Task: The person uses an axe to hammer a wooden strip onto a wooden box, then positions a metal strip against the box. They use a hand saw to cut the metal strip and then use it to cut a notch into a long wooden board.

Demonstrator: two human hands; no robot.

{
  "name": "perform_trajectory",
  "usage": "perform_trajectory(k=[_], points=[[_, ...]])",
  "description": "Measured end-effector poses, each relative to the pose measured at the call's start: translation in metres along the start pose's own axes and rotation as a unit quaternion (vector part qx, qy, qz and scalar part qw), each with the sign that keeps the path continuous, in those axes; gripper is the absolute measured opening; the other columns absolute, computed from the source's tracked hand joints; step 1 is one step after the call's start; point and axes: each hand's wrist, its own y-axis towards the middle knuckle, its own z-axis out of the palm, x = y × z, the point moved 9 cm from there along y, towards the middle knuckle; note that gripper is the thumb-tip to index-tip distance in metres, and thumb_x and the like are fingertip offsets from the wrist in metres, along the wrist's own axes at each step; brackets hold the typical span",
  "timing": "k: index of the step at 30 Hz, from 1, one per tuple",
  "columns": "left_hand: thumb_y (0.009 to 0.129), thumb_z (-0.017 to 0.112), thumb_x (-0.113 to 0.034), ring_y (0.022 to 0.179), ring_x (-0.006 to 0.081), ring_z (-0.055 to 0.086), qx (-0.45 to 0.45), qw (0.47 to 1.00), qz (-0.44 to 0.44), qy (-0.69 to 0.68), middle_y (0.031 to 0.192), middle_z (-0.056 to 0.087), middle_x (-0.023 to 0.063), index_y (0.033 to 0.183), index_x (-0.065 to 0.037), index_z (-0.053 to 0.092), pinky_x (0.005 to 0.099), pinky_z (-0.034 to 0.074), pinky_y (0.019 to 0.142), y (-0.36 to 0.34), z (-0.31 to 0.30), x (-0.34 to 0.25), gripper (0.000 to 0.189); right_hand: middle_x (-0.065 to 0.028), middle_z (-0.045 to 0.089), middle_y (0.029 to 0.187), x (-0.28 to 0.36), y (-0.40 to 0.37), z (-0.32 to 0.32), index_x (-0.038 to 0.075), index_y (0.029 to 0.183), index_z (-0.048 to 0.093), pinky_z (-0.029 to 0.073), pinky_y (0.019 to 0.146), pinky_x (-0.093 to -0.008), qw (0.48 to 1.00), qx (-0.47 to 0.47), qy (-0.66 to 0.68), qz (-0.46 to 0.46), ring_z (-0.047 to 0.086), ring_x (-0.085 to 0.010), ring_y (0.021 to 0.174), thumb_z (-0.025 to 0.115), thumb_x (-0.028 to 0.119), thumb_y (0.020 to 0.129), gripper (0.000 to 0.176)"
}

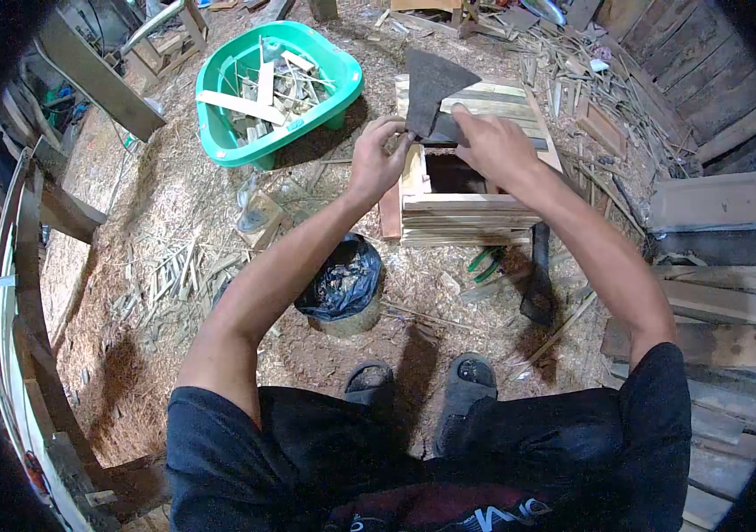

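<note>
A slatted wooden box (466, 215) stands ahead of me, with a dark opening in its top. Above its far left part is a dark, flared piece (435, 84) like a blade, its narrow end pointing down between my hands. My left hand (380, 155) is at the box's left corner, fingertips pinched at that narrow end; what they hold is too small to make out. My right hand (495, 146) reaches over the opening, its fingers curled round a dark flat bar or strip (442, 129) that is partly hidden.
A green tub (209, 133) of wood scraps stands at the upper left. Nearer are a bucket lined with a black bag (342, 288), green-handled pliers (487, 264) and a dark tool (537, 275). Planks (724, 306) lie at right; a curved wooden frame (27, 328) stands at left.
</note>
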Motion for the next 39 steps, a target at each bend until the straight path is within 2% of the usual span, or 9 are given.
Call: perform_trajectory(k=[7, 10, 13, 17, 25, 30, 33, 36, 39], points=[[0.085, 0.072, -0.01, 0.1, 0.0324, 0.064, -0.003, 1.0, -0.02, 0.003, 0.106, 0.069, 0.0154, 0.095, 0.0, 0.069, 0.0397, 0.049, 0.089, -0.002, 0.001, 0.007, 0.015, -0.0238, 0.067, 0.089, -0.007, 0.014, -0.027, 0.003, 0.114, 0.051, 0.051, 0.078, -0.0534, 0.995, -0.044, 0.049, 0.068, 0.065, -0.0449, 0.088, 0.072, 0.017, 0.081, 0.042], [0.085, 0.072, -0.011, 0.101, 0.0321, 0.064, -0.001, 1.0, -0.021, 0.006, 0.106, 0.069, 0.0151, 0.095, 0.0, 0.069, 0.0394, 0.049, 0.09, -0.002, 0.002, 0.005, 0.015, -0.0235, 0.068, 0.091, -0.001, 0.007, 0.001, 0.003, 0.116, 0.052, 0.052, 0.079, -0.0535, 0.999, -0.001, -0.033, 0.023, 0.065, -0.0449, 0.089, 0.071, 0.018, 0.082, 0.042], [0.086, 0.071, -0.011, 0.102, 0.0311, 0.064, 0.005, 1.0, -0.016, -0.001, 0.107, 0.069, 0.0149, 0.096, 0.0, 0.069, 0.0385, 0.049, 0.09, -0.001, 0.001, 0.003, 0.015, -0.0237, 0.068, 0.09, 0.0, 0.006, -0.008, 0.005, 0.117, 0.051, 0.052, 0.079, -0.0535, 0.998, -0.048, -0.023, -0.024, 0.065, -0.0454, 0.088, 0.07, 0.018, 0.082, 0.042], [0.087, 0.071, -0.011, 0.104, 0.0298, 0.064, 0.013, 1.0, -0.02, 0.01, 0.107, 0.068, 0.0155, 0.099, 0.0, 0.069, 0.037, 0.049, 0.092, -0.002, 0.002, 0.006, 0.016, -0.0241, 0.068, 0.094, -0.005, 0.012, -0.029, 0.006, 0.118, 0.05, 0.052, 0.079, -0.053, 0.997, -0.051, 0.025, 0.047, 0.066, -0.0434, 0.09, 0.07, 0.018, 0.082, 0.043], [0.087, 0.07, -0.01, 0.103, 0.031, 0.064, 0.007, 1.0, -0.013, 0.01, 0.107, 0.068, 0.0154, 0.099, 0.001, 0.069, 0.0374, 0.049, 0.092, -0.002, 0.002, 0.006, 0.017, -0.0245, 0.068, 0.096, -0.004, 0.007, -0.003, 0.004, 0.116, 0.051, 0.052, 0.082, -0.0524, 0.997, 0.054, -0.023, 0.048, 0.066, -0.0445, 0.094, 0.069, 0.017, 0.082, 0.04], [0.091, 0.066, -0.011, 0.104, 0.0259, 0.064, 0.012, 0.997, -0.027, -0.072, 0.107, 0.069, 0.0122, 0.101, -0.001, 0.069, 0.0359, 0.049, 0.092, -0.008, 0.004, 0.015, 0.015, -0.0298, 0.066, 0.082, -0.014, 0.012, -0.026, -0.002, 0.109, 0.054, 0.05, 0.076, -0.053, 0.993, -0.052, 0.072, 0.079, 0.067, -0.0453, 0.085, 0.072, 0.021, 0.083, 0.04], [0.099, 0.058, -0.017, 0.108, 0.0183, 0.06, 0.06, 0.961, -0.176, -0.204, 0.115, 0.065, 0.0076, 0.115, -0.004, 0.065, 0.0315, 0.046, 0.095, -0.016, 0.013, 0.037, 0.022, -0.0292, 0.066, 0.083, -0.019, 0.01, -0.013, -0.004, 0.108, 0.054, 0.051, 0.074, -0.0513, 0.993, -0.034, 0.09, 0.072, 0.067, -0.0452, 0.084, 0.073, 0.022, 0.082, 0.041], [0.101, 0.056, -0.025, 0.106, 0.0182, 0.06, -0.009, 0.909, -0.313, -0.274, 0.118, 0.064, 0.0075, 0.128, -0.004, 0.058, 0.0315, 0.046, 0.093, -0.018, 0.013, 0.057, 0.035, -0.0291, 0.066, 0.083, -0.025, 0.008, 0.004, -0.005, 0.104, 0.055, 0.051, 0.072, -0.0493, 0.992, -0.021, 0.097, 0.075, 0.067, -0.045, 0.082, 0.076, 0.024, 0.081, 0.042], [0.1, 0.056, -0.031, 0.106, 0.0184, 0.059, -0.007, 0.88, -0.408, -0.243, 0.117, 0.064, 0.0097, 0.13, -0.001, 0.054, 0.0318, 0.046, 0.091, -0.027, 0.029, 0.084, 0.043, -0.0268, 0.067, 0.082, -0.029, 0.01, 0.012, -0.005, 0.101, 0.058, 0.052, 0.072, -0.0477, 0.991, -0.037, 0.114, 0.065, 0.068, -0.0416, 0.079, 0.077, 0.027, 0.082, 0.042]])
